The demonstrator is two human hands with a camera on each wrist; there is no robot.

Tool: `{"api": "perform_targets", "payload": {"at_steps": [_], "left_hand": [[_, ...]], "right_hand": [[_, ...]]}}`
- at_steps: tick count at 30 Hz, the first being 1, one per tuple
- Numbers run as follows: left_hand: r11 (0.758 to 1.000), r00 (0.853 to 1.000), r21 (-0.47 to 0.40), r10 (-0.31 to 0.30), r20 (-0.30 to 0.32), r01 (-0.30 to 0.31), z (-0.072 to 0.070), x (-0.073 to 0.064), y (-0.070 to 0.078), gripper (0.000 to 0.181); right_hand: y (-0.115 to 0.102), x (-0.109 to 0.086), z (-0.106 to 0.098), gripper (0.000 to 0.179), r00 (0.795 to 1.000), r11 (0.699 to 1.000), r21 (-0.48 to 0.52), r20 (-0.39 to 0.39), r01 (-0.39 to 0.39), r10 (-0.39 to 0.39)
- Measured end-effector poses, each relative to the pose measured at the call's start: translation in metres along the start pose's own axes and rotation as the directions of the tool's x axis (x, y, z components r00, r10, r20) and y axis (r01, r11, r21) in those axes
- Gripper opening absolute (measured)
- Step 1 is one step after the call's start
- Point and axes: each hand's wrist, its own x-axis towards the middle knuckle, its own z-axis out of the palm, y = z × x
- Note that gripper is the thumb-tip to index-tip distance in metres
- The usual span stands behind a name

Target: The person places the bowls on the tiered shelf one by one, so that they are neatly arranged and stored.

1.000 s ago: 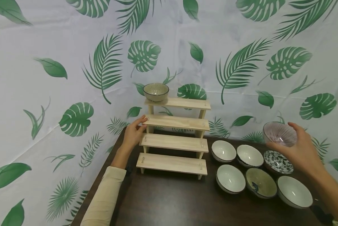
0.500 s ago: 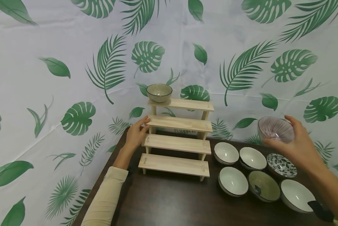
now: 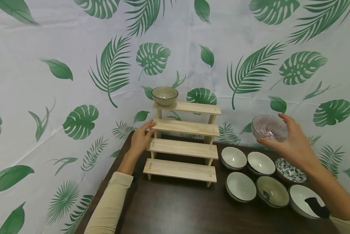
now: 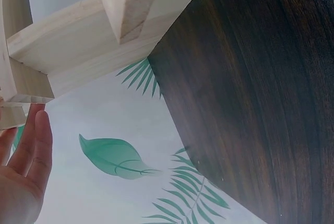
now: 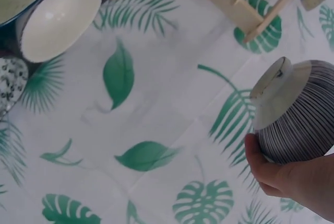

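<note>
My right hand (image 3: 295, 143) grips a bowl (image 3: 270, 128) with fine purplish stripes by its side, up in the air above the back right of the table. In the right wrist view the striped bowl (image 5: 305, 114) shows its outer wall and pale foot. My left hand (image 3: 141, 138) touches the left end of a stepped wooden display rack (image 3: 181, 148), at the second board from the top. The left wrist view shows the fingers (image 4: 43, 135) fairly straight against the wood. A greenish bowl (image 3: 165, 96) stands at the left end of the top board.
Several bowls stand in two rows right of the rack: white ones (image 3: 240, 187), an olive one (image 3: 275, 191) and a black-and-white patterned one (image 3: 290, 170). The dark wooden table (image 3: 175, 208) backs onto a leaf-print cloth (image 3: 192, 48).
My right hand has carried the striped bowl to the left and slightly up, towards the rack. My left hand stays at the rack's end. The view shifted slightly early on.
</note>
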Motion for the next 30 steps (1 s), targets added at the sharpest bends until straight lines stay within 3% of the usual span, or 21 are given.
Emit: {"api": "perform_targets", "payload": {"at_steps": [15, 30], "left_hand": [[1.000, 1.000, 0.019, -0.001, -0.010, 0.001, 0.001, -0.001, 0.001, 0.038], [1.000, 1.000, 0.022, -0.014, -0.004, 0.014, 0.001, -0.002, 0.003, 0.038]], "right_hand": [[-0.034, 0.021, 0.026, 0.117, 0.999, 0.998, 0.035, -0.004, 0.054, -0.054], [-0.047, 0.050, 0.043, 0.113, 0.997, 0.993, 0.088, -0.008, 0.078, -0.077]]}}
